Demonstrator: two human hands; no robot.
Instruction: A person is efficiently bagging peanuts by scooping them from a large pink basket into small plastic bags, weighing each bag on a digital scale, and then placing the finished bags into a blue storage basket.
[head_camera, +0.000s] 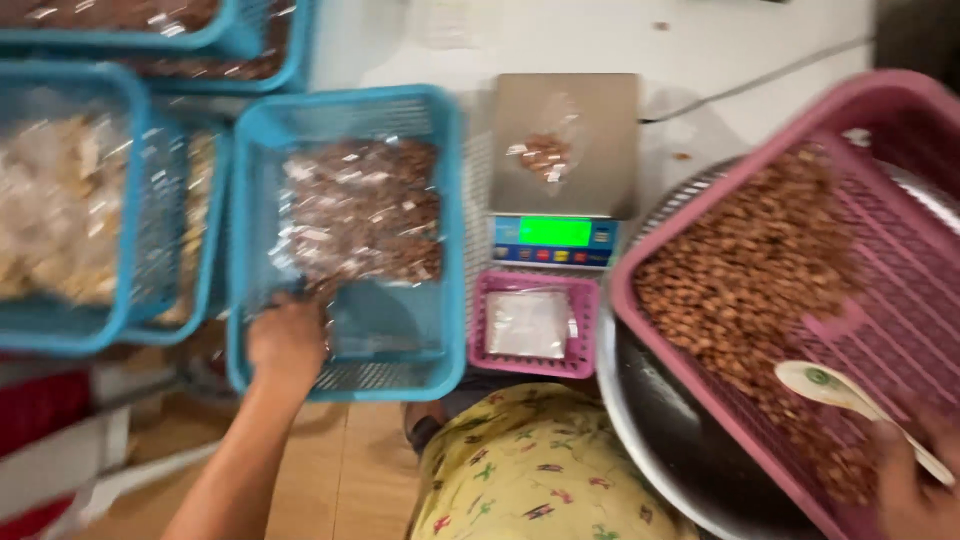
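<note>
At the far left stands a blue mesh basket (70, 200) full of pale bagged snacks, with further blue baskets behind and above it. Next to these sits another blue basket (345, 240) on the counter's near edge, its far half heaped with small clear packets of brown nuts (360, 210). The left hand (288, 338) reaches into this basket's near left corner, the knuckles turned up and the fingers curled down at the edge of the packet heap; the picture is blurred here, so whether its grip has closed on a packet cannot be told. To the right of that basket is a digital scale (563, 150) with a steel pan and a lit green display, and on the pan lies one small clear bag of nuts (545, 155). Just in front of the scale rests a small pink tray (535, 325) holding a stack of empty clear bags. Below, at the bottom middle, shows the person's yellow patterned clothing (540, 470). Further right, a large pink mesh basket (880, 110) is tilted over a wide steel basin (650, 420), and loose brown nuts (750, 270) cover much of its floor. At the far right corner the right hand (915, 490) has its grip closed around the handle of a white spoon (835, 388), whose bowl lies on the nuts in the pink basket.
</note>
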